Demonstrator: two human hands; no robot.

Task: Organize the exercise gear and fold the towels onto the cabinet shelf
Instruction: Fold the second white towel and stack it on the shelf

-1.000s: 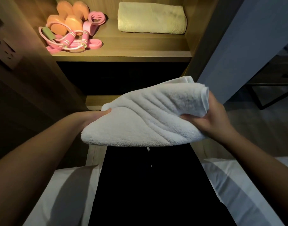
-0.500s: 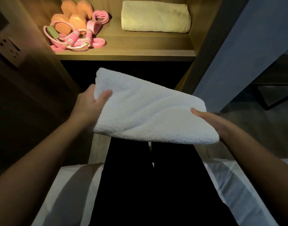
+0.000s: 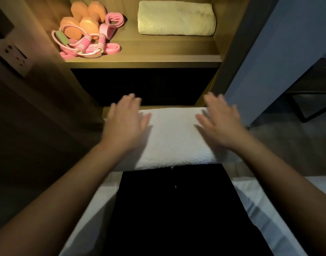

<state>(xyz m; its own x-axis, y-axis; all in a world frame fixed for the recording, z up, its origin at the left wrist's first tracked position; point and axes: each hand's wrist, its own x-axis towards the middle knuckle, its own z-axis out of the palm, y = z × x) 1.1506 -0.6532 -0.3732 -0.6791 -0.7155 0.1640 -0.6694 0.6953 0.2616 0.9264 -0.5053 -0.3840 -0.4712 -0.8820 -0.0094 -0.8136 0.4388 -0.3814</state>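
Both grips wide open, holding nothing: left hand and right hand lay flat, fingers spread, on the white towel — plush terry, folded rectangular.

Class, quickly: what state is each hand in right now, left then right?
Left hand: open, fingers straight, at the white towel's left end.
Right hand: open, fingers straight, at its right end.

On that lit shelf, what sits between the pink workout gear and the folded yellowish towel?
Nothing: in the head view, only bare shelf wood separates the pink gear from the towel.
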